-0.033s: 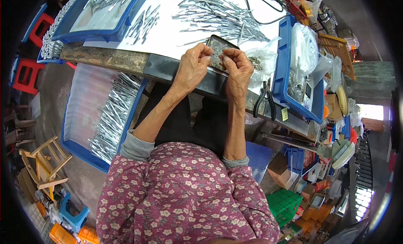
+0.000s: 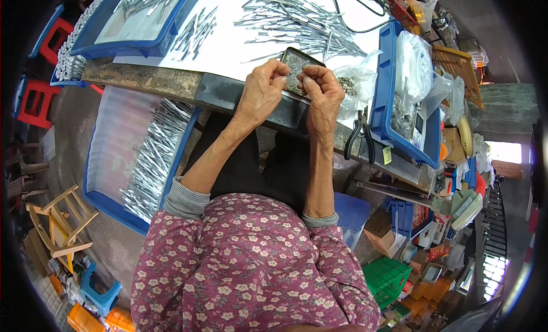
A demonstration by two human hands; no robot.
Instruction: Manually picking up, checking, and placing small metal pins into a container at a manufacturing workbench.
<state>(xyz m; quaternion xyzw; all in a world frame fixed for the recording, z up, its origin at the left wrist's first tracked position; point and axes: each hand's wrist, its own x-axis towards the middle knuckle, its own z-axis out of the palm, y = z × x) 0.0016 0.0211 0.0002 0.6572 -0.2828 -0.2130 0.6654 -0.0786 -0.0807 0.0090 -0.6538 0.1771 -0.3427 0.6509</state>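
Note:
Over the table's front edge, my left hand [image 2: 266, 87] is closed, thumb against fingertips. My right hand [image 2: 323, 93] pinches in the same way just to its right, a small gap between the two. Whatever the fingertips hold, if anything, is too small to make out. Partly behind the hands lies a dark-rimmed shallow tray [image 2: 293, 57] of tiny bits. Beyond it, thin silvery metal strips [image 2: 297, 23] are heaped on the white tabletop [image 2: 228, 53]. A clear plastic bag [image 2: 358, 83] with small metal pieces sits beside my right hand.
Dark-handled pliers [image 2: 361, 139] hang at the table edge. A blue bin [image 2: 382, 98] of plastic bags stands right, another blue bin [image 2: 123, 51] left. Below left, a blue crate [image 2: 94, 198] holds many strips. A black cable [image 2: 357, 30] crosses the far tabletop.

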